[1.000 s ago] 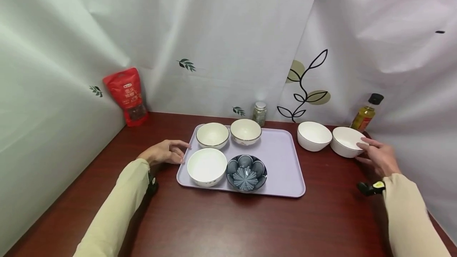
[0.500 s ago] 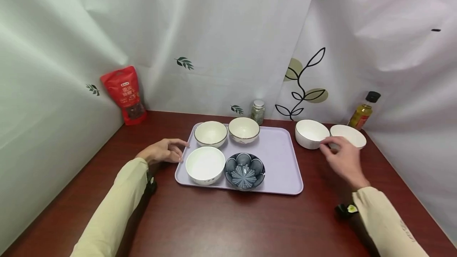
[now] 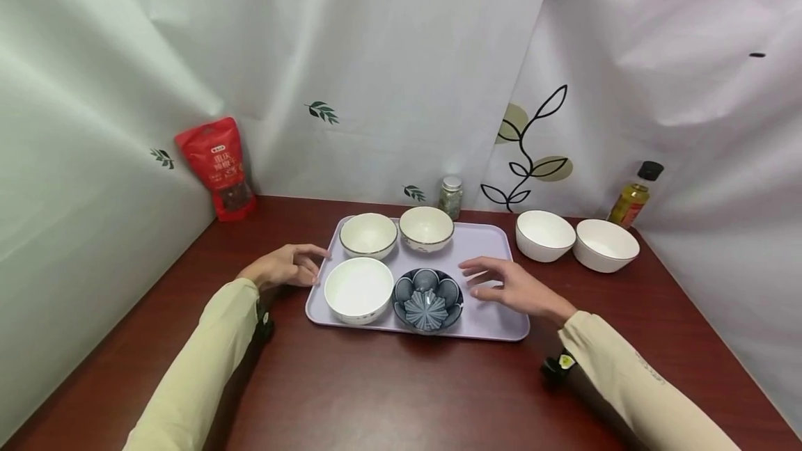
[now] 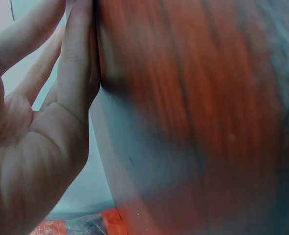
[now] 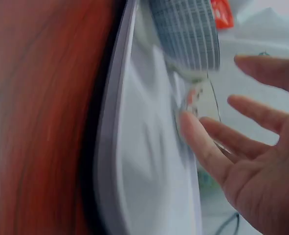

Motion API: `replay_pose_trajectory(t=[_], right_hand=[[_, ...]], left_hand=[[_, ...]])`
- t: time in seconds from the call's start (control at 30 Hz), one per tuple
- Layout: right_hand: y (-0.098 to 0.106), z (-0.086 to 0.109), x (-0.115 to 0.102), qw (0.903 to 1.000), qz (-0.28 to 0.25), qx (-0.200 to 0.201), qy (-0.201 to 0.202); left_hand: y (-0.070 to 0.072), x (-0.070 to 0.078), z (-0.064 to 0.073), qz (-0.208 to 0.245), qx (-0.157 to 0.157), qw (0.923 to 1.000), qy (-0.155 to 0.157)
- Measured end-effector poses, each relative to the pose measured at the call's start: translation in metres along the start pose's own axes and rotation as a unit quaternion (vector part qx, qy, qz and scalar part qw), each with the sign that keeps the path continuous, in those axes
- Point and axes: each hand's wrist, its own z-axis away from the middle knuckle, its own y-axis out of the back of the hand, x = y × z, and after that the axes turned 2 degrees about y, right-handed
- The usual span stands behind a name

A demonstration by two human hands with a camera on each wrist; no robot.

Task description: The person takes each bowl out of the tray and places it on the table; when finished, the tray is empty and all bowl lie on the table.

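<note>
On the lavender tray [image 3: 482, 246] sit a dark blue patterned bowl [image 3: 428, 301] at the front, a white bowl [image 3: 358, 291] left of it, and two cream bowls, one back left [image 3: 368, 236] and one beside it [image 3: 426, 230]. My left hand [image 3: 282, 267] rests at the tray's left edge with relaxed fingers; whether they press on the rim is hard to tell. Over the tray's right part, my right hand [image 3: 514, 285] has its fingers spread toward the blue bowl [image 5: 186, 34]. In the right wrist view a gap shows between them, and nothing is held.
Two white bowls, one nearer the tray [image 3: 545, 236] and one farther right [image 3: 606, 247], stand on the brown table [image 3: 388, 395]. Behind are an oil bottle [image 3: 629, 204], a spice jar [image 3: 450, 198] and a red pouch [image 3: 219, 169]. White sheeting hangs along the back and sides.
My right hand has left the far-right white bowl and moved left past the other white bowl, coming over the tray near the blue bowl. My left hand has stayed at the tray's edge.
</note>
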Motion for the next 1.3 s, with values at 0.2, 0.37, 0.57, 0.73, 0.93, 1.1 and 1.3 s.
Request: replay_pose_trajectory(t=[0.2, 0.37, 0.57, 0.73, 0.93, 1.1, 1.3], right_hand=[[-0.02, -0.014, -0.005, 0.9878, -0.135, -0.075, -0.026], [-0.035, -0.02, -0.004, 0.97, -0.215, -0.09, -0.068], [-0.045, -0.028, -0.004, 0.9556, -0.271, -0.073, -0.089], [-0.049, -0.031, -0.002, 0.9494, -0.296, -0.05, -0.093], [-0.048, -0.025, -0.001, 0.9444, -0.31, -0.03, -0.106], [-0.037, -0.014, 0.0, 0.9462, -0.308, -0.022, -0.096], [-0.009, 0.008, 0.006, 0.955, -0.275, 0.011, -0.111]], left_hand=[[0.001, 0.001, 0.0, -0.007, 0.004, 0.9999, 0.006], [0.001, 0.001, -0.001, -0.02, 0.005, 0.9998, 0.005], [0.003, -0.001, 0.001, -0.013, 0.001, 0.9999, -0.008], [0.004, -0.003, 0.001, -0.007, -0.004, 0.9998, -0.016], [0.002, -0.003, 0.0, -0.014, -0.001, 0.9998, -0.015], [0.002, -0.003, -0.001, -0.011, -0.005, 0.9998, -0.015], [0.001, -0.003, -0.002, 0.001, -0.008, 0.9999, -0.011]])
